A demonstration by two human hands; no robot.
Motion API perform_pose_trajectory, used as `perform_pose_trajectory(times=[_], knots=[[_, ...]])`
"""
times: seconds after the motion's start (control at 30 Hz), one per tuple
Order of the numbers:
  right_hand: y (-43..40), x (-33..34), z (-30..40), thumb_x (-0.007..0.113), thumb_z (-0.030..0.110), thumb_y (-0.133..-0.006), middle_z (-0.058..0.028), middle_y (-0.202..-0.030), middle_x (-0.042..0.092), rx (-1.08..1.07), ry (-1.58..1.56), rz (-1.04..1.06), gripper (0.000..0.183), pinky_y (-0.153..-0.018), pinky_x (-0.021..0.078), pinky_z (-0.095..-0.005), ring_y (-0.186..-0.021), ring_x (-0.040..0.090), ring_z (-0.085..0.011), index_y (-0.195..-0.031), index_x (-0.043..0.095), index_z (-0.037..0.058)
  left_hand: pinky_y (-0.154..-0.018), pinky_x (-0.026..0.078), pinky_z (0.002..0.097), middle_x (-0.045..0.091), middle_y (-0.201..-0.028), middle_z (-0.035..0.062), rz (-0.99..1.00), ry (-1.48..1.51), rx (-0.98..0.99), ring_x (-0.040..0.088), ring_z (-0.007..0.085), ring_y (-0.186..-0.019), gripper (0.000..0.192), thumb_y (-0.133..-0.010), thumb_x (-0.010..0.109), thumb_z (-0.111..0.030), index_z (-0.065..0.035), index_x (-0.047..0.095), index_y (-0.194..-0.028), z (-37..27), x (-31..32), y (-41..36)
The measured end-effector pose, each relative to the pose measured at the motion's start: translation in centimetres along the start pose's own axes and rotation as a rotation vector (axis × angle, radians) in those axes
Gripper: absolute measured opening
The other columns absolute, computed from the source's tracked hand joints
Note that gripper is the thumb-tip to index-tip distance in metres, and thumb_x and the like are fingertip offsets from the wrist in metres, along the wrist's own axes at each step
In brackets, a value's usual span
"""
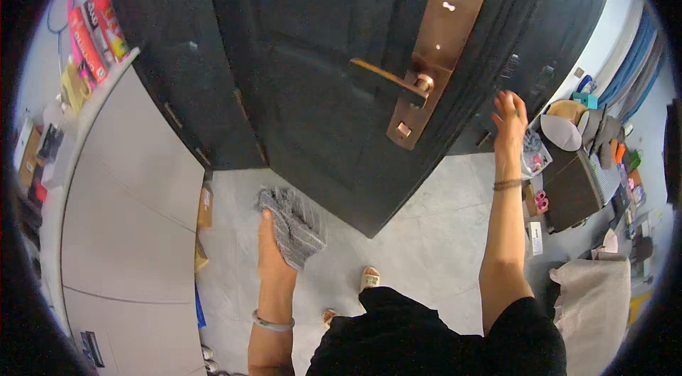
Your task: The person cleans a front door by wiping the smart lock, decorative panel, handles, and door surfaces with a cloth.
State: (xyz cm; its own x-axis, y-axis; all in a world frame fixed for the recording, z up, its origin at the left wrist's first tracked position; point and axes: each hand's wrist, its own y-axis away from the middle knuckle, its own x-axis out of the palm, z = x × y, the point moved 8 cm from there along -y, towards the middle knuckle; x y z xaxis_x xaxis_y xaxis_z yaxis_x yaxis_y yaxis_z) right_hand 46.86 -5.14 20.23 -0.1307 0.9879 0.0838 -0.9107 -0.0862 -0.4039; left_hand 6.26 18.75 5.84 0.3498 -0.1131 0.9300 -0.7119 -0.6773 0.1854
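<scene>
Before me a dark door [330, 109] stands ajar, its lower corner out over the floor. A copper-coloured lock plate [447, 24] with a lever handle [391, 76] and a small turn knob [403, 130] is on it. My left hand [276, 251], low in front of the door, grips a bunched grey cloth [295, 227]. My right hand [510, 109] is raised near the door's free edge, right of the lock plate, its fingers partly bent and holding nothing that I can see. Whether it touches the door I cannot tell.
A pale cabinet [133, 184] stands on the left, with packages [93, 40] and boxes on top. Cardboard boxes [205, 208] lie beside its base. At right are a dark suitcase [567, 189] with hats above it, a white box [535, 238] and a cloth-covered piece [594, 301].
</scene>
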Motion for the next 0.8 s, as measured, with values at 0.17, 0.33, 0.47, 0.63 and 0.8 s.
perform_pose_trajectory(times=[0.17, 0.33, 0.47, 0.63, 0.8], knots=[[-3.1, 8.3, -4.4, 0.044, 0.041, -0.093, -0.0082, -0.111, 0.061, 0.089, -0.488, 0.261, 0.04, -0.089, 0.0438, -0.0412, -0.103, 0.055, -0.0214, -0.116, 0.056, 0.0104, -0.092, 0.043, 0.0356, 0.054, -0.117, 0.0098, 0.135, -0.75, 0.545, 0.052, 0.0201, -0.106, 0.038, -0.093, 0.05, -0.027, -0.0064, 0.044, -0.124, -1.9, 13.5, -2.4], [-4.5, 9.2, -5.3, 0.046, 0.028, -0.095, -0.0066, -0.112, 0.059, 0.236, -0.613, 0.31, 0.038, -0.079, 0.0507, -0.0321, -0.095, 0.059, -0.0191, -0.126, 0.049, 0.0066, -0.078, 0.046, 0.0347, 0.062, -0.101, 0.0117, 0.431, -1.056, 1.259, 0.06, 0.0216, -0.087, 0.019, -0.086, 0.058, -0.009, 0.0006, 0.06, -0.103, 4.0, 27.3, -6.2], [-4.7, 8.4, -5.7, 0.048, 0.027, -0.095, -0.0055, -0.112, 0.059, 0.211, -0.523, 0.251, 0.04, -0.081, 0.0491, -0.0299, -0.095, 0.058, -0.0154, -0.128, 0.047, 0.0048, -0.103, 0.026, 0.0525, 0.048, -0.126, 0.0228, 0.835, -1.642, 1.478, 0.039, 0.0419, -0.121, 0.037, -0.084, 0.057, -0.022, -0.0038, 0.054, -0.116, 13.2, 34.7, -13.8], [-6.3, 8.0, -7.2, 0.055, 0.024, -0.091, -0.0051, -0.102, 0.064, 0.265, -0.627, 0.115, 0.026, -0.073, 0.0543, -0.0351, -0.087, 0.064, -0.0181, -0.113, 0.056, 0.0099, -0.11, 0.014, 0.0524, 0.041, -0.137, 0.0171, 0.871, -1.498, 1.722, 0.031, 0.0386, -0.13, 0.053, -0.083, 0.059, -0.026, -0.0048, 0.045, -0.13, 13.4, 40.1, -15.2], [-7.9, 8.8, -7.8, 0.047, 0.031, -0.095, -0.005, -0.104, 0.062, 0.313, -0.629, 0.181, 0.034, -0.075, 0.0505, -0.0297, -0.087, 0.06, -0.0151, -0.116, 0.055, 0.005, -0.104, 0.027, 0.0526, 0.053, -0.124, 0.0179, 0.953, -1.305, 2.153, 0.044, 0.042, -0.117, 0.044, -0.079, 0.064, -0.027, -0.0068, 0.058, -0.117, 11.7, 45.4, -14.9]])
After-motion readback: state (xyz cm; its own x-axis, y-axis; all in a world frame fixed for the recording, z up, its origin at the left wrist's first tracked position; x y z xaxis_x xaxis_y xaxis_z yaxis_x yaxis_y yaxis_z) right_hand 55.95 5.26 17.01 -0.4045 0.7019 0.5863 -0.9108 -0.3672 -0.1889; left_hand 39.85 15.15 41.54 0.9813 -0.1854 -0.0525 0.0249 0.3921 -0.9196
